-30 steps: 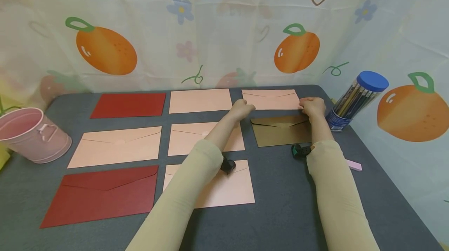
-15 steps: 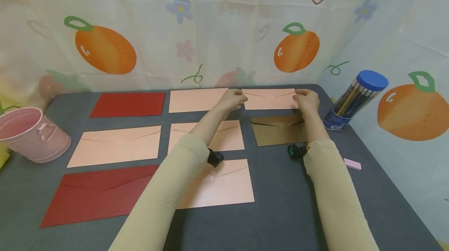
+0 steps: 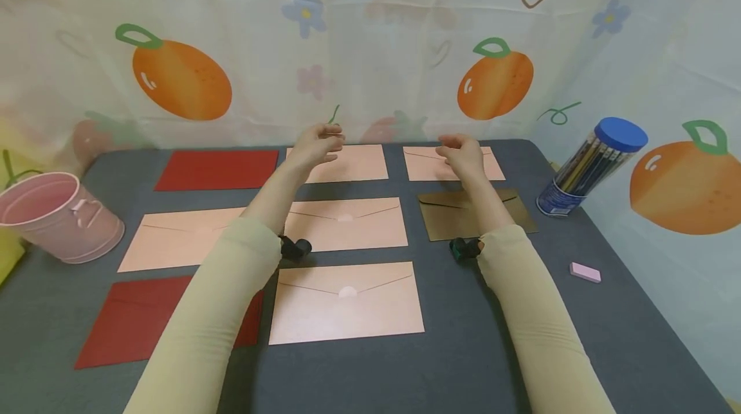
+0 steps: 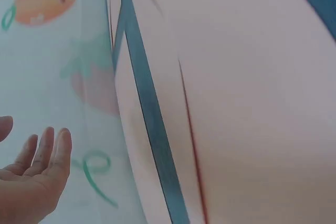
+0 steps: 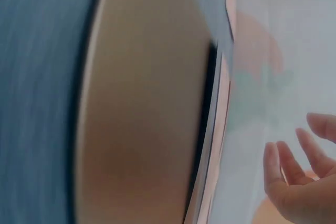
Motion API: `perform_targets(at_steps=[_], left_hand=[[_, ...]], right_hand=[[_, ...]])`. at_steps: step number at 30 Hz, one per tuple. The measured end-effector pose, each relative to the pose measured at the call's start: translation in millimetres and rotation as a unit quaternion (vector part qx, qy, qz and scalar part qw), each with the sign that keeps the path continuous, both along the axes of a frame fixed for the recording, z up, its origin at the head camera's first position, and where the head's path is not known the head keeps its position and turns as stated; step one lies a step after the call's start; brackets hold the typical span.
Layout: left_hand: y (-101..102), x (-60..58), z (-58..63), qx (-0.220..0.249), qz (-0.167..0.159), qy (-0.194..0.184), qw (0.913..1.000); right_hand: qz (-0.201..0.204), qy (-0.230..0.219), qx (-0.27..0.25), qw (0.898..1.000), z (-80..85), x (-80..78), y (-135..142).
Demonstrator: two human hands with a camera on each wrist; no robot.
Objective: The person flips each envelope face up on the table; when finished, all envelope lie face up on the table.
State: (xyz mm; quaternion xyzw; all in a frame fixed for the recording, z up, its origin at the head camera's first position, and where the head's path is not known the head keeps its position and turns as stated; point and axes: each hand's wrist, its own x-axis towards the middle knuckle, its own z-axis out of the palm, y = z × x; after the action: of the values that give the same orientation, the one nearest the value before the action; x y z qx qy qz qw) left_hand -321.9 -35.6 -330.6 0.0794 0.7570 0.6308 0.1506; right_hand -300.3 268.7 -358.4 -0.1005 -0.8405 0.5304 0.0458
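Note:
My left hand [image 3: 316, 147] hovers over the left end of the back middle pale pink envelope [image 3: 361, 163], fingers loosely bent and holding nothing. In the left wrist view the fingers [image 4: 44, 153] are spread apart against the curtain. My right hand [image 3: 465, 155] is raised over the back right pink envelope [image 3: 491, 166], also holding nothing. Its relaxed fingers [image 5: 289, 169] show in the right wrist view. Under the right forearm lies a gold envelope [image 3: 440, 218]. Pink envelopes lie at the centre [image 3: 370, 227] and front middle [image 3: 353, 311], flap side up.
A red envelope [image 3: 217, 170] lies at the back left. The left forearm partly covers a pink envelope [image 3: 168, 240] and a front red envelope [image 3: 133, 321]. A pink bucket [image 3: 95, 231] stands left. Right are a blue-lidded pencil tub [image 3: 590, 166], a small pink block [image 3: 585, 272] and a curtain [image 3: 388, 28].
Both hands have left the back right envelope's ends. They have moved left, the left hand much further, and risen from the table. The envelopes stay in place.

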Motion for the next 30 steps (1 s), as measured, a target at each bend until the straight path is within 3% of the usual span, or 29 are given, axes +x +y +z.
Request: perform_targets(at_steps=[4,11,17,23,30], left_hand=[[-28.2,-0.1,-5.7,-0.018,0.022,0.005,0.9996],[-56.7,0.2,-21.0,-0.076,0.041,-0.033,0.9957],[-66.7,1.8,-35.2,-0.113,0.037,-0.059,0.9911],[-72.3,0.7,-43.7,-0.092,0.045,-0.066,0.9926],[-69.0,0.6,-46.1,-0.077,0.061,-0.087,0.9914]], right_hand=[[0.031,-0.005,0.000,1.000,-2.7,-6.3,-20.9],[0.075,-0.028,0.015,0.997,-8.5,-8.9,-45.2],[0.105,-0.042,0.044,0.993,-15.3,-12.0,-57.7],[0.143,-0.059,0.091,0.984,-22.2,-15.1,-61.7],[0.149,-0.083,0.084,0.982,-25.1,-12.8,-59.3]])
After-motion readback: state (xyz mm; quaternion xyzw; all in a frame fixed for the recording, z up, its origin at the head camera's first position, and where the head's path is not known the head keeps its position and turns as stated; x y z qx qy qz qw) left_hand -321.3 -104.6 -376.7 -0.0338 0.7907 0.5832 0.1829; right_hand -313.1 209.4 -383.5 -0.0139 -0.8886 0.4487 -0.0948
